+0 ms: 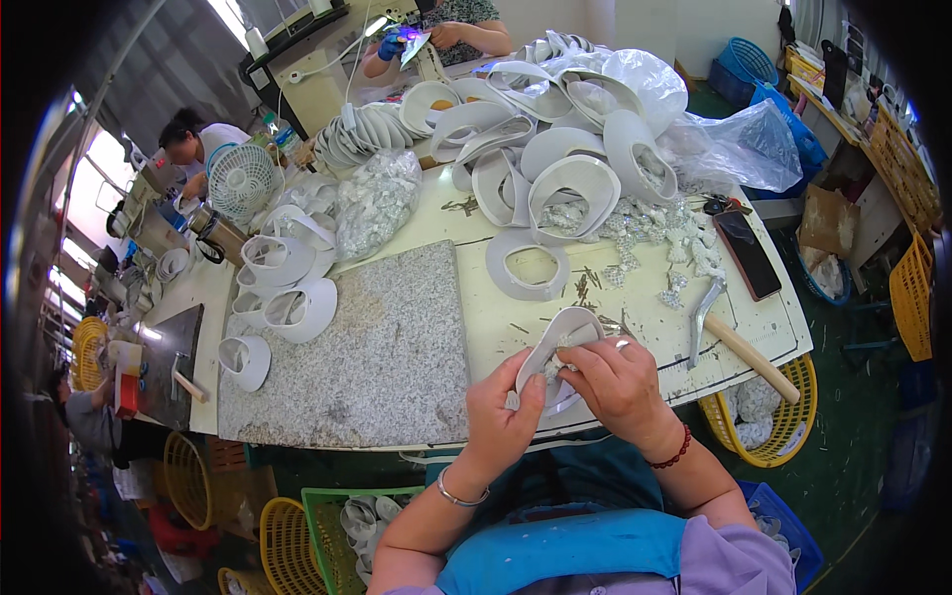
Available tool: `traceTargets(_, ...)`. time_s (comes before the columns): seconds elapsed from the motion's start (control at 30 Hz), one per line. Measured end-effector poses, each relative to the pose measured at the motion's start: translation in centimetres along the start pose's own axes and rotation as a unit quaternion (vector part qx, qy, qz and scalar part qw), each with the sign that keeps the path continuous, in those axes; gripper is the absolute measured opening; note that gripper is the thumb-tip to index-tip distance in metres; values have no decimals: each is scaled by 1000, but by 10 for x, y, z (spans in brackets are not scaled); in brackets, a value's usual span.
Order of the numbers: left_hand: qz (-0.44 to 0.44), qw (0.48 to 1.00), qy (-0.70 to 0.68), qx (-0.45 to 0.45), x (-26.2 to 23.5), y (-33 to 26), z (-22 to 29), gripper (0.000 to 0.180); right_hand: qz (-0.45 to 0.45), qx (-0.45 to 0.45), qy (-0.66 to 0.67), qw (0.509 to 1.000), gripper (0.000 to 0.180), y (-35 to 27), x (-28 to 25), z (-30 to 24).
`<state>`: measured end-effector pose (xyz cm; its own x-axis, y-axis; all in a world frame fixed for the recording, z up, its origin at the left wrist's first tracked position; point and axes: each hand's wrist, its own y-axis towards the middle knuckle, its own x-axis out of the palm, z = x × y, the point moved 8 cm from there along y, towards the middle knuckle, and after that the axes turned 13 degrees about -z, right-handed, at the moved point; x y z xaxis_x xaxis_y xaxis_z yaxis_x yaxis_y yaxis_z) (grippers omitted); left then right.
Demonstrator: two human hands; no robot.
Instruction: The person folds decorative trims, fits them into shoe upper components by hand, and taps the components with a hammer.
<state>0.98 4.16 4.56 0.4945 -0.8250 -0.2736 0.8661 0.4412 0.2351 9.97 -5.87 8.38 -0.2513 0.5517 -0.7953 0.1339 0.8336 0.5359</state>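
A white ring-shaped piece (558, 338), like a shoe upper with an oval opening, is tilted up in front of me at the table's near edge. My left hand (501, 412) is closed around its left side, thumb toward the opening. The fingers of my right hand (620, 387) are pinched together inside the opening, on a small crumpled whitish bit (557, 365) mostly hidden by them. Just beyond lies another white ring piece (528, 264), flat on the table. Thin brown slivers (587, 288) are scattered between the two.
Many similar rings (575, 193) are heaped at the back, beside clear plastic bags (379, 203). A speckled slab (347, 347) covers the left tabletop. To the right lie a hammer (739, 347), a phone (748, 254) and crumpled white bits (684, 233). Yellow baskets (769, 416) stand below; co-workers sit beyond.
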Motion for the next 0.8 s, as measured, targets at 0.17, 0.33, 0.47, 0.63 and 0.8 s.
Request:
traceTargets(0.17,16,997,69,11,1,4,7,26,78,-84,-9,993,22,2,-12,-9)
traceTargets(0.33,15,996,84,6,-2,7,5,25,58,-98,13,993,23,-5,-3,-6)
traceTargets(0.47,-41,995,69,-60,1,11,-2,26,54,-80,30,995,20,-4,-4,-2)
traceTargets(0.63,-49,993,107,-4,-3,19,9,24,54,-84,83,992,20,-5,-1,6)
traceTargets(0.8,-59,993,104,-7,-3,22,6,23,44,-90,83,992,21,-4,0,6)
